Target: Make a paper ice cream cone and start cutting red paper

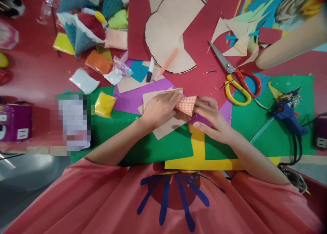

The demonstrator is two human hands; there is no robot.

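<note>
A small paper cone (pixel 187 105) with an orange-and-white grid pattern lies sideways between my hands. My left hand (pixel 161 107) is closed around its narrow end, which the fingers hide. At the wide mouth, my right hand (pixel 213 118) has its fingertips at or just inside the opening; its fingers are stretched and the thumb stands apart. Beneath the cone and my left hand are beige paper pieces (pixel 163 131) with a zigzag edge. Above them lie an orange marker (pixel 167 62) and a white marker with a black cap (pixel 150 70).
Scissors (pixel 231 70) lie open to the right, near a blue glue gun (pixel 286 114) with a cord. A large beige paper cutout (pixel 166 29) is at the back. Blue cones (pixel 81 32) and clay packets (pixel 105 104) sit left. A person's arm (pixel 291 39) reaches in from the right.
</note>
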